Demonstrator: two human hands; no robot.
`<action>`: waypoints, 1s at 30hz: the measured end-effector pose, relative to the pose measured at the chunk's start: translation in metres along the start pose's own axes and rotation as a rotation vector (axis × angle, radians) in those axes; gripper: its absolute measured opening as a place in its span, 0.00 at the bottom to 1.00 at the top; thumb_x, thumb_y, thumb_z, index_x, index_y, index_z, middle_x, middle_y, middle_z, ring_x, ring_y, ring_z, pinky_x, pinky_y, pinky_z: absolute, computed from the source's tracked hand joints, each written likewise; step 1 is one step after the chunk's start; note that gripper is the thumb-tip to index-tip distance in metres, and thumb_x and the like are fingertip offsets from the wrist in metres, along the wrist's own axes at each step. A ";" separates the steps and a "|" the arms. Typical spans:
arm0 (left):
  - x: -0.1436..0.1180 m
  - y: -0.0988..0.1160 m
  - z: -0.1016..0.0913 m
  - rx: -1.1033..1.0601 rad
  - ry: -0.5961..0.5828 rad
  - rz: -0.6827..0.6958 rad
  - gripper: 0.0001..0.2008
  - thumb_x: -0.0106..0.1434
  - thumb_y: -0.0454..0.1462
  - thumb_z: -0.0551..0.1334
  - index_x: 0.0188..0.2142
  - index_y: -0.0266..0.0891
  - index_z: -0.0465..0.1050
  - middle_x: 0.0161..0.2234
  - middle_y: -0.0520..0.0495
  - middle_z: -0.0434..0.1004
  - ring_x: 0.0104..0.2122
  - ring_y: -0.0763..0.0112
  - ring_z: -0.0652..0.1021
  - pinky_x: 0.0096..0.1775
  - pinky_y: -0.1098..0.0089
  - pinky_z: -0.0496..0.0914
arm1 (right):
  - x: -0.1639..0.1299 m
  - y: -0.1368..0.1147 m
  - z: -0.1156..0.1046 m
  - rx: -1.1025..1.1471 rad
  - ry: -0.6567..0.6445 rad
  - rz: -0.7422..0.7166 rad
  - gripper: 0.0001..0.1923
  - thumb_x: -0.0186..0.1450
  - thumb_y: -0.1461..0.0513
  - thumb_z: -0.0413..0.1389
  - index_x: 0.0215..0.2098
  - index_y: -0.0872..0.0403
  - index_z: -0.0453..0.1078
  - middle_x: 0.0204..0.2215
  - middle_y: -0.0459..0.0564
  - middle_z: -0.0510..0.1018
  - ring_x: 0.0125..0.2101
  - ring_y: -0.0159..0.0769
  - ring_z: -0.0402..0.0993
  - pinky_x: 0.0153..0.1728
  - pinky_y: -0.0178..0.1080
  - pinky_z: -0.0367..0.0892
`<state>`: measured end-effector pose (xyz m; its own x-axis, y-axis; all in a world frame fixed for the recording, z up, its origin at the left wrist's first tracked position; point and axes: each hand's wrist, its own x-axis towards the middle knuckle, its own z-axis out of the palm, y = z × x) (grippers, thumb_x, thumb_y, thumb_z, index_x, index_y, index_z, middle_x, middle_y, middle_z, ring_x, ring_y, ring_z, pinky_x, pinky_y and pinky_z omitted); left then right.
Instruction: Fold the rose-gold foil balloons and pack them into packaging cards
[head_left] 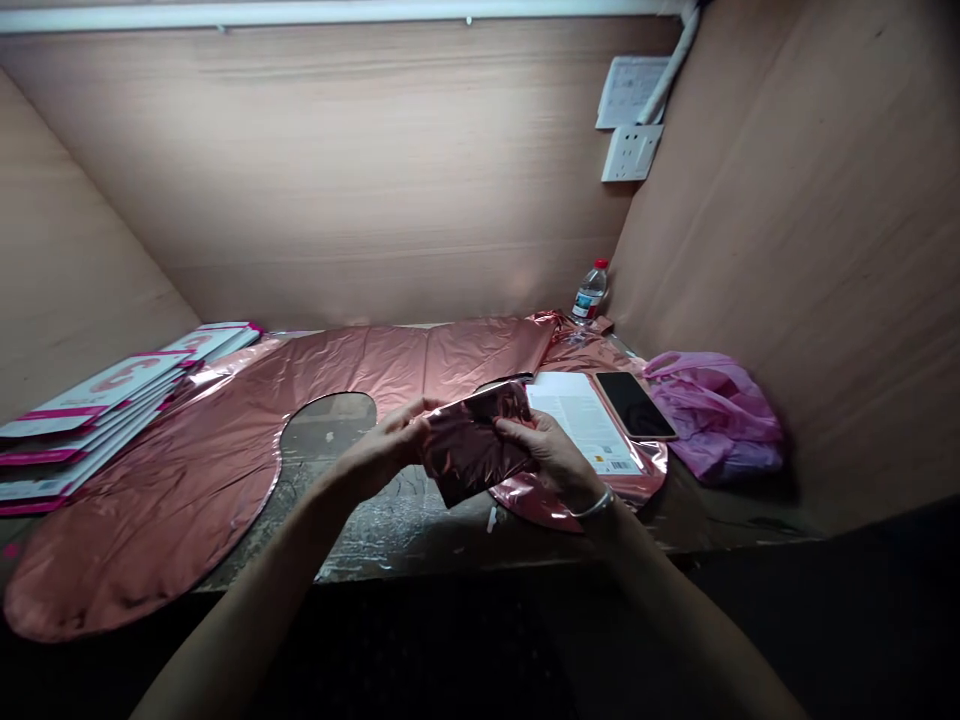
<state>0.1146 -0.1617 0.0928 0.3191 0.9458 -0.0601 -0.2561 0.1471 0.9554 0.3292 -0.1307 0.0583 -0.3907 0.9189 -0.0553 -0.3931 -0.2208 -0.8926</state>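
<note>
We hold a folded piece of rose-gold foil (474, 440) between both hands, lifted just above the near edge of the worktable (390, 525). Our left hand (386, 448) pinches the foil's left edge, thumb on top and fingers curled beneath, while our right hand (551, 455) grips its right side with fingers closed over the crumpled surface; a thin bracelet (596, 505) circles that wrist. Just beyond the folded foil lies a large flat foil balloon (225, 440) of the same colour, spread across the table to the foil's left and behind it, with a rounded cut-out showing the tabletop. Right of the folded foil, touching the balloon stack, a white printed sheet (581, 415) lies flat, and a dark phone (635, 404) rests just beside it, screen up. Further right of the foil sits a bunched pink plastic bag (712, 410). Behind the foil, in the far corner, stands a small water bottle (590, 292) with a red cap, and above it what seem to be wall sockets (631, 152), though the light there is poor. Far to the foil's left, a stack of pink-and-white packets (97, 415) fans out along the table edge.
</note>
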 end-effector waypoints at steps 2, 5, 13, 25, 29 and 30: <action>-0.004 -0.014 0.000 -0.169 0.076 0.061 0.29 0.48 0.44 0.76 0.48 0.37 0.75 0.40 0.38 0.81 0.37 0.55 0.81 0.37 0.65 0.75 | 0.003 0.009 0.005 0.105 0.132 0.007 0.17 0.49 0.57 0.70 0.34 0.55 0.74 0.27 0.44 0.80 0.27 0.35 0.76 0.34 0.38 0.72; -0.007 -0.040 0.011 -0.207 0.222 0.153 0.25 0.52 0.39 0.74 0.50 0.39 0.73 0.44 0.42 0.80 0.43 0.58 0.80 0.46 0.65 0.73 | 0.005 0.023 0.017 0.188 0.224 -0.016 0.19 0.51 0.56 0.69 0.39 0.53 0.73 0.29 0.44 0.81 0.28 0.37 0.78 0.33 0.39 0.73; -0.008 -0.068 0.017 -0.077 0.378 0.143 0.20 0.58 0.46 0.69 0.43 0.34 0.76 0.38 0.42 0.81 0.36 0.61 0.80 0.39 0.67 0.73 | -0.004 0.039 0.034 0.161 0.223 -0.059 0.19 0.56 0.56 0.67 0.43 0.55 0.74 0.35 0.48 0.83 0.35 0.41 0.80 0.38 0.41 0.75; -0.029 -0.049 0.034 -0.073 0.585 0.528 0.18 0.55 0.37 0.72 0.42 0.42 0.68 0.59 0.41 0.67 0.55 0.59 0.72 0.52 0.68 0.68 | -0.001 0.053 0.021 0.275 0.366 0.036 0.16 0.51 0.58 0.70 0.36 0.51 0.75 0.34 0.46 0.82 0.35 0.40 0.79 0.33 0.39 0.76; -0.033 -0.054 0.027 -0.238 0.734 0.408 0.22 0.56 0.44 0.72 0.45 0.44 0.65 0.58 0.42 0.67 0.54 0.58 0.73 0.51 0.64 0.70 | -0.007 0.058 0.027 0.170 0.443 -0.126 0.14 0.55 0.55 0.67 0.38 0.47 0.76 0.36 0.44 0.82 0.38 0.40 0.79 0.38 0.41 0.75; -0.036 -0.053 0.023 -0.352 0.719 0.299 0.24 0.56 0.48 0.71 0.45 0.42 0.64 0.56 0.39 0.68 0.53 0.56 0.74 0.50 0.61 0.72 | -0.010 0.058 0.027 0.089 0.453 -0.207 0.12 0.56 0.54 0.66 0.38 0.46 0.76 0.36 0.44 0.82 0.38 0.41 0.78 0.40 0.43 0.74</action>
<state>0.1381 -0.2099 0.0505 -0.4327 0.8957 -0.1027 -0.5442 -0.1687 0.8218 0.2874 -0.1613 0.0196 0.0957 0.9916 -0.0869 -0.5012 -0.0274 -0.8649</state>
